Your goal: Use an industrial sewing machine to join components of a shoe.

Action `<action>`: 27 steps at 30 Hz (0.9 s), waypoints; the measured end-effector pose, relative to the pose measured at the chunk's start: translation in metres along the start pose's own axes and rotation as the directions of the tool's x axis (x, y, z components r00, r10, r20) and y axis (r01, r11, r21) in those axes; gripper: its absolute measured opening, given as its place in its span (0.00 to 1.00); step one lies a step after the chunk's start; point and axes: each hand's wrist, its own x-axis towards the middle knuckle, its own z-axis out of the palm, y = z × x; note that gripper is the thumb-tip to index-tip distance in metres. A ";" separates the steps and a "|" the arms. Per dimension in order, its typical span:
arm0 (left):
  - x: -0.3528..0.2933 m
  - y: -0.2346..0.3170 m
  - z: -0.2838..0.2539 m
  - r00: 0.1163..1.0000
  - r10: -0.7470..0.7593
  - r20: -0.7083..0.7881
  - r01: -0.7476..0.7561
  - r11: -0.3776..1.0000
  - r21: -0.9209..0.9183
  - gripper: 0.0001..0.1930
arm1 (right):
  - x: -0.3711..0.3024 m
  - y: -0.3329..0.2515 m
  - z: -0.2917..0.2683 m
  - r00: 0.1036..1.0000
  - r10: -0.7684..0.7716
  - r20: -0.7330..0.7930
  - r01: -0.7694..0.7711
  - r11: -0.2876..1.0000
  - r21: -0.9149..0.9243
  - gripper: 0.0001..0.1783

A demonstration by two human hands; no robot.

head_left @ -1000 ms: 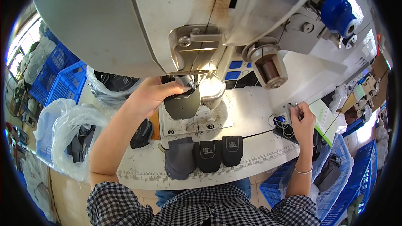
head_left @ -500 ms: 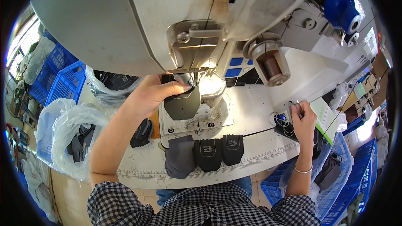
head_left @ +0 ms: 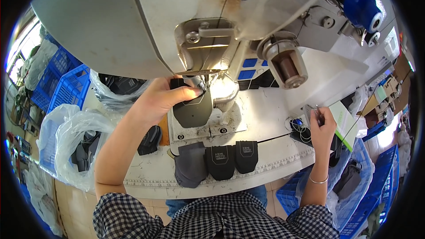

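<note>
Left hand (head_left: 160, 98), just left of centre frame: a dark grey cloth piece (head_left: 193, 115) is held at its upper part, with the thumb stretched across the top; the other fingers are mostly hidden, so their spread cannot be told. The cloth piece is placed upper side under the needle area of a sewing machine (head_left: 106, 26), its rounded lower end being left over a metal plate (head_left: 190, 136).

Right hand (head_left: 324, 127), right of centre frame: the fingers are closed narrowly around a small metal tool (head_left: 309, 109); its kind cannot be told, as it is partly covered. A bracelet (head_left: 318, 181) is worn on the right wrist. A loop of pale cord (head_left: 303, 133) is seen just left of this hand, and a green-and-white box (head_left: 341, 121) just right of it.

Below the metal plate, on the white table (head_left: 276, 161), a grey piece (head_left: 190, 168) and two black pieces (head_left: 220, 163) are set in a row, printed faces up on the black ones. A ruler strip (head_left: 283, 161) is fixed along the front edge.

At the left of the frame, dark pieces are contained in a clear plastic bag (head_left: 66, 150); a blue basket (head_left: 71, 89) is seen above it. Blue crates (head_left: 376, 194) are placed at lower right.
</note>
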 end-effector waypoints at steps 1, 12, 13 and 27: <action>0.001 0.000 -0.001 1.000 0.001 -0.001 -0.001 1.000 0.000 0.13 | -0.002 -0.002 -0.001 1.000 -0.001 0.000 0.001 1.000 0.001 0.08; 0.002 0.001 -0.003 1.000 -0.005 0.015 0.005 0.999 0.040 0.13 | -0.018 -0.032 0.002 0.993 -0.081 0.085 0.070 0.989 0.134 0.10; 0.001 0.002 -0.003 1.000 -0.004 0.014 0.003 0.999 0.038 0.13 | -0.019 -0.034 0.003 0.991 -0.085 0.100 0.070 0.987 0.141 0.10; -0.016 -0.011 0.012 0.969 0.110 -0.223 -0.136 0.985 -0.107 0.12 | -0.027 -0.090 0.020 0.919 -0.189 0.346 0.027 0.905 0.424 0.07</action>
